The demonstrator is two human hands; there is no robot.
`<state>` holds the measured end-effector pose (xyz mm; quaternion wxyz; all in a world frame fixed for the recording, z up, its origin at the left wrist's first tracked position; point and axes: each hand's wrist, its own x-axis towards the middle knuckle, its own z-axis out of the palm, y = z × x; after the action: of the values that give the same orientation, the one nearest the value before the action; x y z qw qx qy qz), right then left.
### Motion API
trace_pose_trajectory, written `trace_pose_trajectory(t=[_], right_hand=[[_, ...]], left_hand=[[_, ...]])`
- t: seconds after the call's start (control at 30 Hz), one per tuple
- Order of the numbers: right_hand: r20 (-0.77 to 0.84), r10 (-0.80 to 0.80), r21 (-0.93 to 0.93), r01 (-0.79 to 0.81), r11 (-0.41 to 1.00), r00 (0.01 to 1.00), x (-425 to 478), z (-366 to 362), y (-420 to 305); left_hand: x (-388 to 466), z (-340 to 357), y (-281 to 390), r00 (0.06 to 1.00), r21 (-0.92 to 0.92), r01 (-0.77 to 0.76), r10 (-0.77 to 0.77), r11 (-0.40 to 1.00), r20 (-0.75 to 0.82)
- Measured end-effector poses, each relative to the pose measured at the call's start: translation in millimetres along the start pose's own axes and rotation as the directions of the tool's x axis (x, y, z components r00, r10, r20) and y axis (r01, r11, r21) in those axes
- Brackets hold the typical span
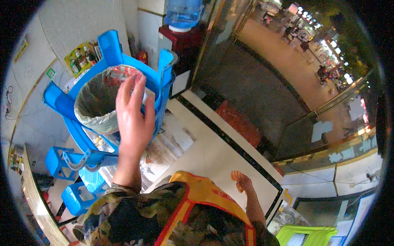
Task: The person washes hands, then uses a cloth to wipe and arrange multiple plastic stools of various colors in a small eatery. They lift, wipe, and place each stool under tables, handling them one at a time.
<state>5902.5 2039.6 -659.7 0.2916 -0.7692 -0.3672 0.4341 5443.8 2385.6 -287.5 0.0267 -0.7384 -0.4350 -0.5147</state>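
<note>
My left hand (134, 110) reaches over the right side of a lined waste bin (95, 98), its fingers spread towards the bin's rim. Something white shows beside its fingers, and whether the hand touches it cannot be told. The bin, with a translucent bag folded over its rim, stands within the upturned legs of blue plastic stools (112, 49). Red and white material lies inside the bag near the far rim. Lower right, my right hand (245, 183) is closed on an orange-and-white striped cloth (237, 178), held away from the bin above the tiled floor.
Small blue stools (77, 196) stand at the lower left beside a table edge (40, 206). Behind the bin are a water dispenser (181, 37) and a fire extinguisher (142, 57). A glass door (227, 40) opens onto dark ground. Green plastic chairs (307, 230) stand lower right.
</note>
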Motion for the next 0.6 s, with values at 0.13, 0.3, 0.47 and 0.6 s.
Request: trace_pose_trajectory(t=[0.13,0.3,0.47,0.6], right_hand=[[0.084,-0.080,-0.164,0.093,0.982,0.993,57,3,-25],[0.365,0.135,0.439,-0.298,0.847,0.921,178,-53,-28],[0.417,0.046,0.021,-0.060,0.998,0.908,241,-61,-125],[0.458,-0.237,0.508,-0.033,0.861,0.857,296,-89,-129]], left_hand=[[7,1,-23,0.974,0.264,0.143,-0.183,0.954,0.137],[6,19,-37,0.853,0.553,0.170,-0.403,0.815,0.331],[11,13,-63,0.675,0.808,0.114,-0.641,0.579,0.365],[19,19,-52,0.661,0.798,0.153,-0.661,0.583,0.356]])
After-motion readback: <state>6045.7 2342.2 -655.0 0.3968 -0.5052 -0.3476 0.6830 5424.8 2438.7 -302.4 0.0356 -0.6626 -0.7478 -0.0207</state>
